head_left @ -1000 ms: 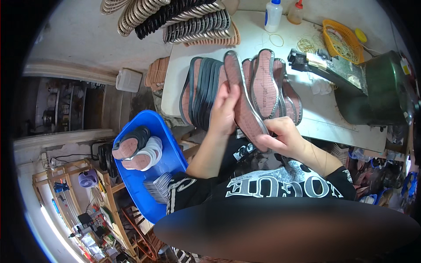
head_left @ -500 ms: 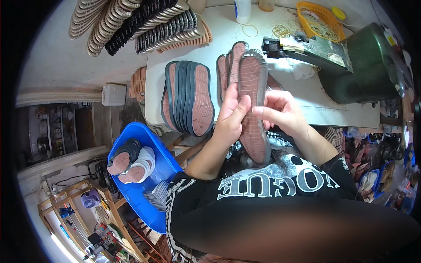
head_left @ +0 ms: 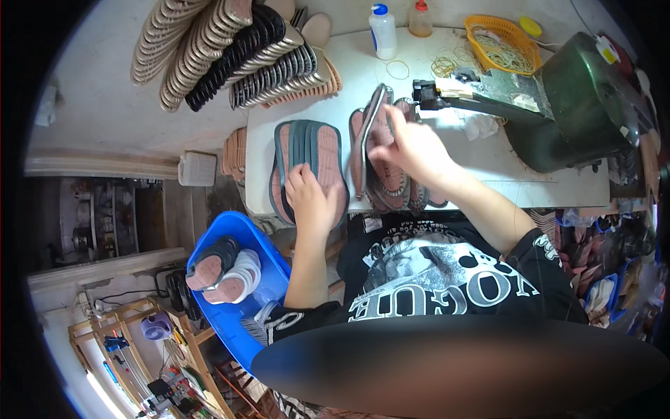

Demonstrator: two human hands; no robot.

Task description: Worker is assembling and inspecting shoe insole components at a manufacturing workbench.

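a: where was the left hand [head_left: 312, 201]?
b: it lay flat, fingers spread, on the pile of soles [head_left: 307, 164] at the near edge of the white table [head_left: 558, 178]. it gripped nothing.
a: and the right hand [head_left: 412, 148]?
b: it pinched one sole [head_left: 370, 133], held on edge, above the second pile [head_left: 394, 181] just beside the first.
a: anything else close by?
b: a green machine [head_left: 579, 105] stood to the right, and a blue bin [head_left: 234, 279] with more soles sat below the table.
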